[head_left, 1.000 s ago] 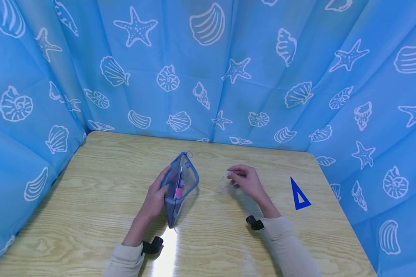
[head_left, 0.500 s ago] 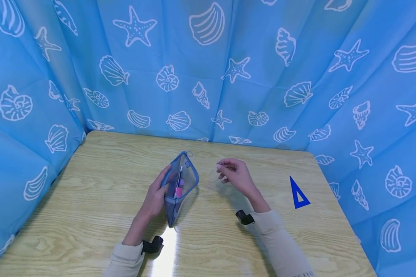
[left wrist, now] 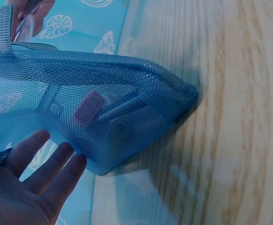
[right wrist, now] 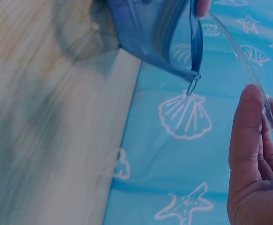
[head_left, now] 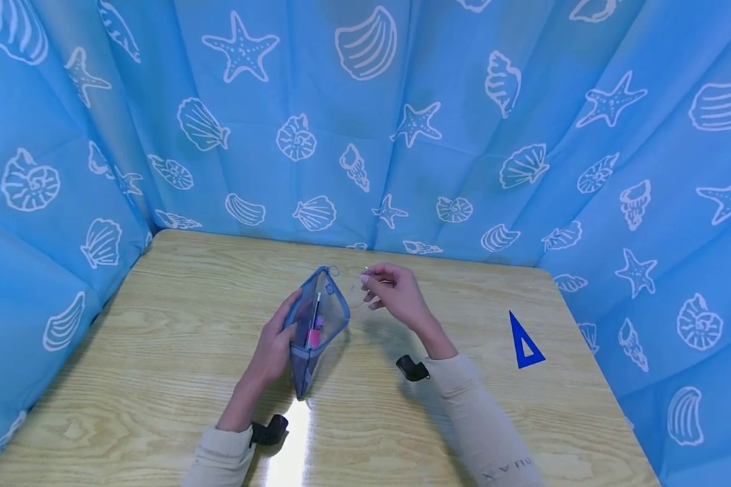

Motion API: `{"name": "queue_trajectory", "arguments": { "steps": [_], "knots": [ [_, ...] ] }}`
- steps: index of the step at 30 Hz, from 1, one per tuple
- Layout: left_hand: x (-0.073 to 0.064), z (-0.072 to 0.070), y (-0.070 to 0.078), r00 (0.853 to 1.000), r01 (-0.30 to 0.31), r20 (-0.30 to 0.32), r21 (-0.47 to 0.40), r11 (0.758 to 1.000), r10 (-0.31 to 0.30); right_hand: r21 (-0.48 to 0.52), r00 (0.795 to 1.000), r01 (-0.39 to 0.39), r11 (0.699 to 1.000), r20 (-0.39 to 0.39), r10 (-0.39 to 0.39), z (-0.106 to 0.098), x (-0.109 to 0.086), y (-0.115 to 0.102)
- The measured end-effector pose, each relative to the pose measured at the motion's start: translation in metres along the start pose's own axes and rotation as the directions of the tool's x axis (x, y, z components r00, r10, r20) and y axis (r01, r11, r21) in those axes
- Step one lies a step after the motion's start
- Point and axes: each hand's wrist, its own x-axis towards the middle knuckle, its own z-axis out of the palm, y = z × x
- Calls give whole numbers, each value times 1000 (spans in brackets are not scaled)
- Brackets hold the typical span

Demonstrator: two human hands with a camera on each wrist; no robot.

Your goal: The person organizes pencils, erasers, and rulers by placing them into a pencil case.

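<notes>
My left hand point(head_left: 274, 352) grips a blue mesh pencil case point(head_left: 303, 372) by its left side and holds it with the zip mouth spread. Inside lie a slim pen point(head_left: 316, 310), a pink item point(head_left: 313, 338) and something purple. In the left wrist view, several fingers point(left wrist: 56, 164) reach against the mesh. My right hand point(head_left: 399, 297) pinches a thin clear protractor point(right wrist: 243, 56) between thumb and fingers, just right of the case's mouth. Seen nearly edge-on in the right wrist view, the protractor's far end overlaps the zip edge near a left fingertip.
A blue set square point(head_left: 519, 331) lies flat on the right side of the wooden table point(head_left: 176, 352). Blue curtains point(head_left: 353, 122) with white shells and starfish surround the table at the back and both sides.
My right hand has carried the protractor left and farther back, up to the pencil case's mouth. The left hand and the case have stayed in place.
</notes>
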Motion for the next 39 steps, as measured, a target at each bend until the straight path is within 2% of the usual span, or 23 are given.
{"name": "queue_trajectory", "arguments": {
  "steps": [6,10,15,18,27,33,39],
  "knots": [
    [0,1,0,1000,-2,-15,-18,1000,2,-54,997,29,998,71,-25,16,8,-9],
    [1,2,0,1000,-1,-26,-32,999,0,-94,993,24,995,115,-13,26,11,-12],
    [0,2,1,998,1,-65,4,1000,0,-158,989,28,987,150,-4,39,12,-17],
    [0,1,2,998,-4,-67,4,1000,4,-202,984,45,978,177,-8,46,13,-21],
    [-1,-2,3,998,6,-60,0,1000,-6,-283,968,7,959,243,65,65,16,-32],
    [-2,-2,3,997,41,-59,28,999,-39,-314,957,-11,949,271,101,71,17,-33],
    [-3,-3,2,996,40,-76,23,999,-38,-327,958,-1,945,271,95,68,14,-36]
  ]
}}
